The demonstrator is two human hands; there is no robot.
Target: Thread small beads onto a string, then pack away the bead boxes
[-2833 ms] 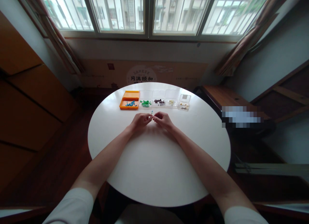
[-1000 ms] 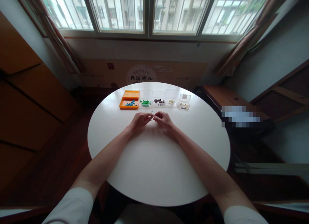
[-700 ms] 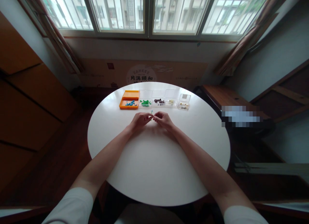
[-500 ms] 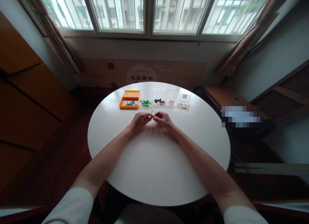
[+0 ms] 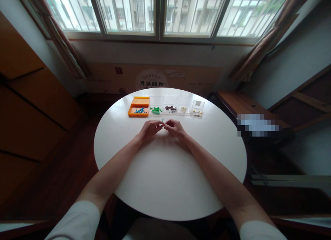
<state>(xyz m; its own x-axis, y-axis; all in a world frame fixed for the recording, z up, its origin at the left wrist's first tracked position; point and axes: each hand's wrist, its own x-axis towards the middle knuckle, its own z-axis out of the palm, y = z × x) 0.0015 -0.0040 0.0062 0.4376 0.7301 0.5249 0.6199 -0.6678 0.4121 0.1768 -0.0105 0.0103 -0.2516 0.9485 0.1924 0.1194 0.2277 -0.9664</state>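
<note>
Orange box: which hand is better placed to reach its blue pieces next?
Probably the left hand: it lies nearer the orange box, while the right hand is farther off, on the other side of it.

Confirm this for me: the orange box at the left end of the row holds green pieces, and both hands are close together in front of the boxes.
Not quite: the head view shows blue pieces in the orange box at the left end. The left hand and right hand are indeed close together in front of the boxes.
</note>
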